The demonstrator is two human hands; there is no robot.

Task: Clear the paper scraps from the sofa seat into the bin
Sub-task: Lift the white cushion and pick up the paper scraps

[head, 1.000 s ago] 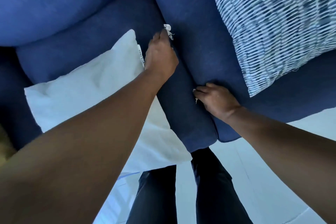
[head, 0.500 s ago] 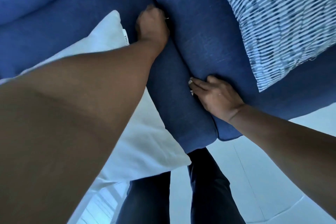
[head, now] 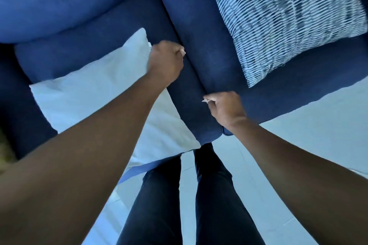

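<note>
My left hand [head: 166,60] is curled into a fist over the seam between the two blue sofa seat cushions [head: 201,59]. A bit of white paper scrap [head: 183,52] shows at its fingertips. My right hand [head: 225,108] is near the front of the same seam, fingers curled, pinching a small white paper scrap [head: 205,101] that sticks out to the left. The bin is not in view.
A white pillow [head: 95,93] lies on the left seat under my left arm. A blue and white patterned cushion [head: 282,16] lies on the right seat. My legs in dark trousers [head: 189,201] stand on a pale floor [head: 310,141] in front of the sofa.
My left hand pushed deeper along the seam, then drew back toward me as a closed fist. The right hand went from flat fingers on the seat to pinching a scrap.
</note>
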